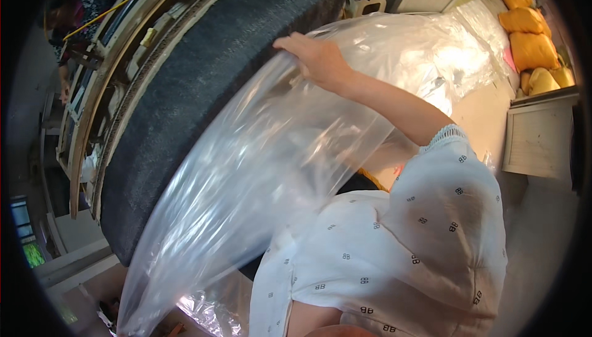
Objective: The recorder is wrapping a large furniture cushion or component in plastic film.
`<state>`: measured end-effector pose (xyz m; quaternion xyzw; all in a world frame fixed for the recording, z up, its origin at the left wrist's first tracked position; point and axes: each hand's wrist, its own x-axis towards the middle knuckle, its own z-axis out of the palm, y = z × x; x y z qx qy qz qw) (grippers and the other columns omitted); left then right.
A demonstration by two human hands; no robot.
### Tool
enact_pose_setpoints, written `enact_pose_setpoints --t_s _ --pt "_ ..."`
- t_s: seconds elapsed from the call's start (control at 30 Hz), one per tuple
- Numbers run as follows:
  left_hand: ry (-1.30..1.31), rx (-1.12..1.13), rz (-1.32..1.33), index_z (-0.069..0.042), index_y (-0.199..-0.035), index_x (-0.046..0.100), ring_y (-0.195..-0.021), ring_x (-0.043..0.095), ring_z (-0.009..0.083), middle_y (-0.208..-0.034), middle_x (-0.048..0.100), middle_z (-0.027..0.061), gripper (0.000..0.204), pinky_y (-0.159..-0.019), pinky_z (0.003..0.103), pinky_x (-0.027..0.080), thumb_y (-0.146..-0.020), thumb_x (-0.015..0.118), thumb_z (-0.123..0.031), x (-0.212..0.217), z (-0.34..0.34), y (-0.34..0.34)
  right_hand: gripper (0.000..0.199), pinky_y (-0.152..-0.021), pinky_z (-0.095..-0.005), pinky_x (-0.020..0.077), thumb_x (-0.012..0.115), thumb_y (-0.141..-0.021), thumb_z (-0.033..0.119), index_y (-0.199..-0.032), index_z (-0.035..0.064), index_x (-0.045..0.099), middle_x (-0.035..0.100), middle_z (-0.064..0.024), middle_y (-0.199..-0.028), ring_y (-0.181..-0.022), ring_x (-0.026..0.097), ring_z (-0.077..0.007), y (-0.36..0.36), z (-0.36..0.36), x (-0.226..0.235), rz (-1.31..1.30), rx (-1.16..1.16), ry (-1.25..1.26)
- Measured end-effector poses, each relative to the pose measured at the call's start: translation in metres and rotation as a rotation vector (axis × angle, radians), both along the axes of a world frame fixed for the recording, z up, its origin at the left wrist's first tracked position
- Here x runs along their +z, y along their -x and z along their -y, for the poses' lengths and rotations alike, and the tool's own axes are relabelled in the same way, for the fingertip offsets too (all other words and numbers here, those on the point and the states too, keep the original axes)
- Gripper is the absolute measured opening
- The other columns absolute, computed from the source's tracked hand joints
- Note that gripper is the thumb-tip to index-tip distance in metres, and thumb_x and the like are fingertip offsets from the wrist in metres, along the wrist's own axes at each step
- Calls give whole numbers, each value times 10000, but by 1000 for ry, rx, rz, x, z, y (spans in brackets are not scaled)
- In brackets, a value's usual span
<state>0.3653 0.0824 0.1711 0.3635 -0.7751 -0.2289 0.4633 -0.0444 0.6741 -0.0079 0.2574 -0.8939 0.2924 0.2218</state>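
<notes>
My right hand (317,61) is raised at the upper middle, its fingers closed on the edge of a large clear plastic sheet (234,176). The sheet stretches from the lower left to the upper right, wrinkled and shiny, across the front of my white shirt. Along its far edge lies a long, dark, padded piece of furniture (203,84), tipped so that its wooden frame (117,72) shows on the far side. My right fingertips are close to the dark padded surface. My left hand is not in view.
Another person (86,13) in a patterned top is at the far left beyond the frame, near a yellow cord (114,9). Several orange-yellow bundles (533,50) are stacked at the upper right, above a pale cabinet (536,139). Crumpled clear film (213,309) lies at the lower left.
</notes>
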Motion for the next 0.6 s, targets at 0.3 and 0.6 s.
enact_pose_setpoints --t_s 0.3,0.6 --pt "353 -12 503 -22 -1027 602 -918 571 244 -1010 612 114 296 -838 316 422 -921 475 -267 -43 -15 140 252 -759 -352 474 528 -839 273 -973 90 639 623 -154 -931 -837 604 -263 -101 -299 -143 642 -742 -179" --pt "140 -447 445 18 -847 593 -669 494 132 -739 577 60 282 -668 266 416 -890 528 -253 -149 63 237 306 -802 -454 439 434 -823 247 -940 28 613 598 -227 -975 -944 566 -375 -50 -438 33 429 -1261 -682"
